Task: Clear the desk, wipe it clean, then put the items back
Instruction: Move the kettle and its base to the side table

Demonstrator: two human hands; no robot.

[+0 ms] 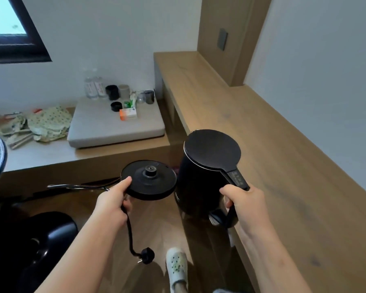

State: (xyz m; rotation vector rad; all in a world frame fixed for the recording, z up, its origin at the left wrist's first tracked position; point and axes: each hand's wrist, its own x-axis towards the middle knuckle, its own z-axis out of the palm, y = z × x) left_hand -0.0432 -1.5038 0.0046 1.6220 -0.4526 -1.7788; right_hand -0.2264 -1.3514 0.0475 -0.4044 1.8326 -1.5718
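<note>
Head view: the black kettle (205, 172) is upright with its lid closed. It is carried in the air by the right hand (244, 203). The right fingers (226, 192) are clenched round the handle, with the thumb on top, close to the lid. The kettle hangs just left of these fingers, over the floor, at the edge of the long wooden surface (283, 157). This surface runs along the wall to the right of the right fingers.

The left hand (114, 197) holds the round kettle base (149, 179) just beside the kettle. The left fingers (125, 180) pinch its rim, thumb above and the others below. A black cord (129, 229) comes out under the left fingers and drops along the left wrist. Its plug (147, 255) dangles below, above the floor.

Further away, beyond the left fingers, a low bench (51, 153) carries a grey cushion (114, 127). On the cushion stand two water bottles (94, 86), some black cups (112, 92) and an orange and white box (127, 114). A patterned cloth bag (49, 123) lies left of the cushion.

Below both hands a white shoe (176, 265) stands on the wooden floor. A dark chair (40, 240) is left of the left arm. Far beyond the right fingers, a grey switch plate (222, 39) sits on a wooden wall panel.
</note>
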